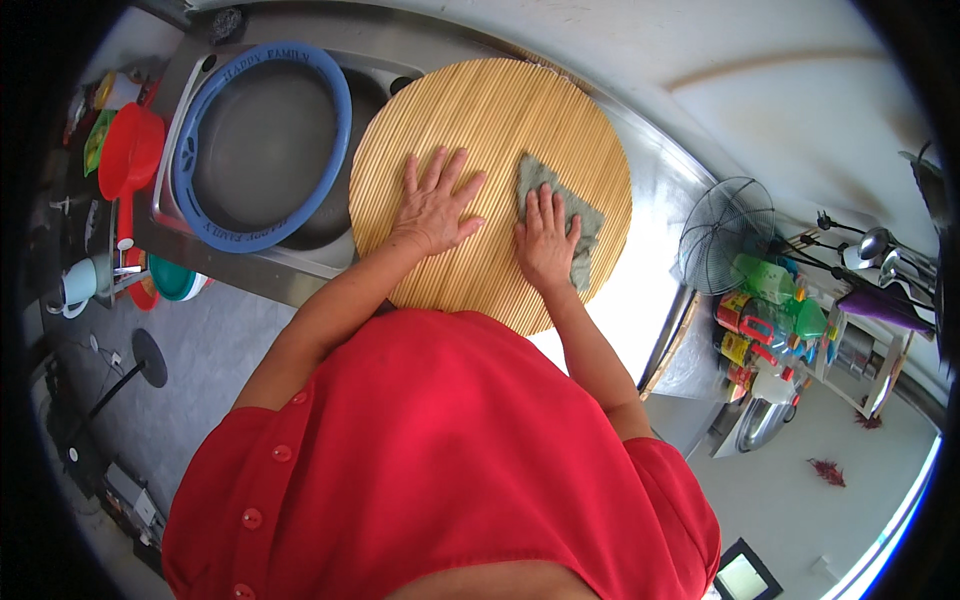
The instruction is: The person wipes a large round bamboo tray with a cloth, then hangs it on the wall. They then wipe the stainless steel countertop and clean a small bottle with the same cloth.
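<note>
A large round mat of thin bamboo strips (465,112) lies over the steel counter and the right edge of the sink. My left hand (437,202) rests palm down on its left half, fingers spread, holding nothing. On the mat's right half, my right hand (547,240) lies flat on a folded grey-green cloth (585,214), pressing it against the strips. The fingers of that hand are extended, not curled round the cloth. Left of the mat, a blue-rimmed round basin (343,112) sits in the sink (166,172).
A red plastic dipper (131,150) is left of the sink. On the right are a wire strainer (726,236), plastic bottles (765,277), and metal ladles (876,244) by the wall. A teal-lidded tub (171,277) stands at lower left. A scouring pad (225,25) lies behind the sink.
</note>
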Demonstrator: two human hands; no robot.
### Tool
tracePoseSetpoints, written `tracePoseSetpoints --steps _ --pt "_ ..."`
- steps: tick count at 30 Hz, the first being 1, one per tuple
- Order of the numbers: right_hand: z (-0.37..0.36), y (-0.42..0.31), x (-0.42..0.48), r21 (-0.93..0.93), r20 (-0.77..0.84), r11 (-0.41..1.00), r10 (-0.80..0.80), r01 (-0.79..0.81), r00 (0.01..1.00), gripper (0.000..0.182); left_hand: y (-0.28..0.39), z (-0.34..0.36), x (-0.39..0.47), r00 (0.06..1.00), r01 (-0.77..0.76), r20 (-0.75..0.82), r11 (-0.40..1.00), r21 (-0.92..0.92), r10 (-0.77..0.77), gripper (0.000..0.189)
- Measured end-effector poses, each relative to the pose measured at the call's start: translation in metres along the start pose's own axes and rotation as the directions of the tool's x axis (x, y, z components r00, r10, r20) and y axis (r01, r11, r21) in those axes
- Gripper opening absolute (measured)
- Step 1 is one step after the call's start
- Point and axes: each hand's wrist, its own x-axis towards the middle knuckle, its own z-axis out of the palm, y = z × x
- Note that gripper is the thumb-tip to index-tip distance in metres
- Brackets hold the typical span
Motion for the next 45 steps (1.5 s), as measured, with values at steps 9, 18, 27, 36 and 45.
tracePoseSetpoints --steps 9,18,27,36,45 --pt "-0.002 0.037 0.117 0.003 -0.064 0.993 0.121 -0.121 0.991 0.055 -0.002 0.003 -0.001 0.998 -0.026 -0.06 1.0 0.005 0.026 0.073" --pt "-0.013 0.052 0.174 -0.004 -0.039 0.981 0.192 -0.192 0.981 0.053 -0.001 0.005 -0.002 0.999 -0.014 -0.04 1.0 0.024 0.015 0.071" --pt "-0.002 0.019 0.082 0.002 -0.11 0.998 0.055 -0.055 0.992 0.057 0.0 0.005 -0.001 0.999 -0.008 -0.053 1.0 0.027 0.01 0.074" --pt "0.005 -0.013 0.0 0.008 -0.043 0.998 -0.066 0.067 0.997 0.056 -0.002 0.004 -0.001 0.999 -0.014 -0.032 1.0 0.027 0.014 0.072" --pt "0.0 -0.002 0.072 0.003 -0.1 1.0 -0.016 0.016 0.995 0.054 -0.001 0.002 -0.001 0.999 -0.017 -0.03 1.0 0.001 0.017 0.074"
